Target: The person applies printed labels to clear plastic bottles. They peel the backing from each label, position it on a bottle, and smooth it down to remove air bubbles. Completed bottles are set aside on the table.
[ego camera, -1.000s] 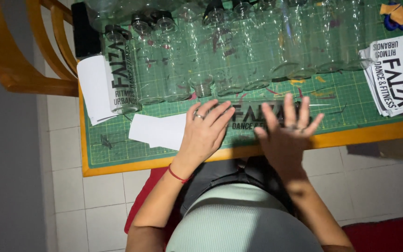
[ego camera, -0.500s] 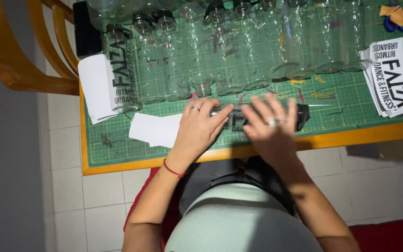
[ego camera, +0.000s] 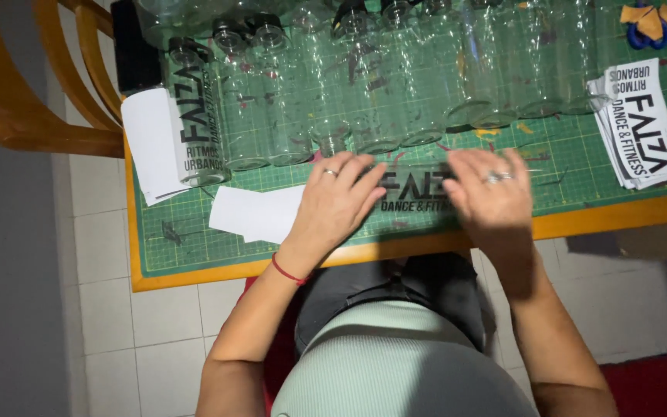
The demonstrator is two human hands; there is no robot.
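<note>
1. Under our two hands, at the near edge of the counter [ego camera: 580, 224], a clear bottle [ego camera: 418, 193] lies on its side on the green cutting mat [ego camera: 194, 239], with black lettering on the part of it that shows between them.
2. Our left hand [ego camera: 337, 202] lies flat on the left end of the bottle, fingers spread and pointing away from us, a ring on one finger and a red cord around the wrist.
3. Our right hand [ego camera: 492, 197] lies flat on the right end, fingers spread too, with a ring on one finger.
4. The two hands are apart, each pressing open-palmed on the bottle and not gripping it.
5. Just left of the left hand, a blank white sheet [ego camera: 256, 212] lies on the mat, its edge tucked under the hand.
6. Beyond both hands a row of clear bottles [ego camera: 395, 85] lies side by side, caps pointing away from us.
7. Farther left of the left hand, the last bottle of the row [ego camera: 198, 116] bears black lettering, and a white strip [ego camera: 152, 143] lies just beside it.
8. Well to the right of the right hand, a stack of printed white stickers [ego camera: 642, 127] sits near the counter's edge.
9. Beyond that stack, a yellow and blue object [ego camera: 646, 19] lies in the far corner; we cannot tell what it is.
10. Left of the counter stands a wooden chair [ego camera: 32, 100].
</note>
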